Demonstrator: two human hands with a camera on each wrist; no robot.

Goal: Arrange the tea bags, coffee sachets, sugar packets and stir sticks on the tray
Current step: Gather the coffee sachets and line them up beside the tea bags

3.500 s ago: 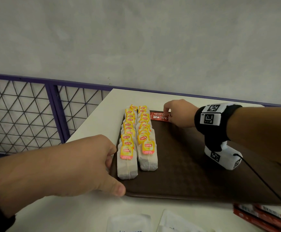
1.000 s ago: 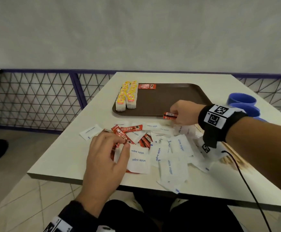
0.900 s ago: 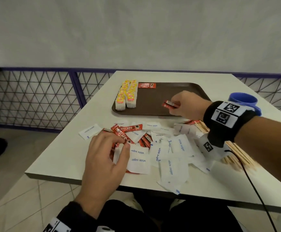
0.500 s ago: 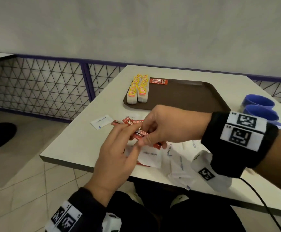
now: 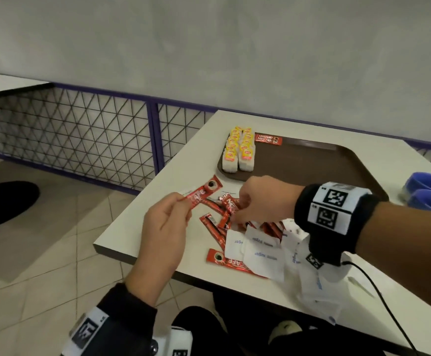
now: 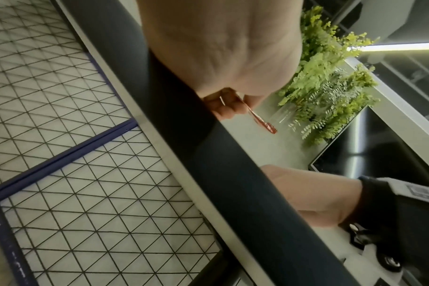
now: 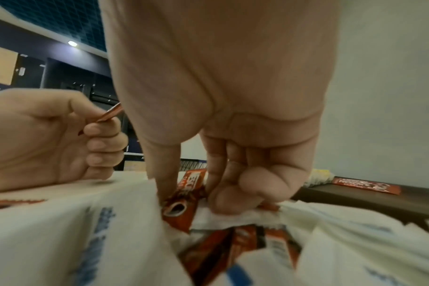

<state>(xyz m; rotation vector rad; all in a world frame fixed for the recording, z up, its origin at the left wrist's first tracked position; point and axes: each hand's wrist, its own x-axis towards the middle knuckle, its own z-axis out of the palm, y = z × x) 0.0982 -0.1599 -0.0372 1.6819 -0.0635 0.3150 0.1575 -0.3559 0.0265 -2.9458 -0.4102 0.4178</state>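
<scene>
The left hand (image 5: 164, 227) pinches one red coffee sachet (image 5: 204, 194) by its near end between thumb and curled fingers, holding it clear above the white table (image 5: 137, 227) near the table's left edge; the sachet angles up and away from the hand. In the left wrist view the same sachet (image 6: 260, 120) projects edge-on from the closed fingers. The right hand (image 5: 263, 201) is lowered onto the loose pile, thumb and forefinger closed on a second coffee sachet (image 7: 181, 201) that is partly tucked under the white sugar packets (image 5: 258, 250); the remaining fingers are curled against the pile. More red coffee sachets (image 5: 217, 222) lie crossed over one another under and beside this hand, and one long sachet (image 5: 229, 262) lies flat at the near edge of the pile, partly covered by a sugar packet. The brown tray (image 5: 312, 165) sits farther back on the table, apart from the pile. Two rows of tea bags (image 5: 240, 152) with yellow tags stand along the tray's left edge. One coffee sachet (image 5: 268, 139) lies flat at the tray's far edge, just beside the tea bags. Blue cups (image 5: 430, 194) stand to the right of the tray.
</scene>
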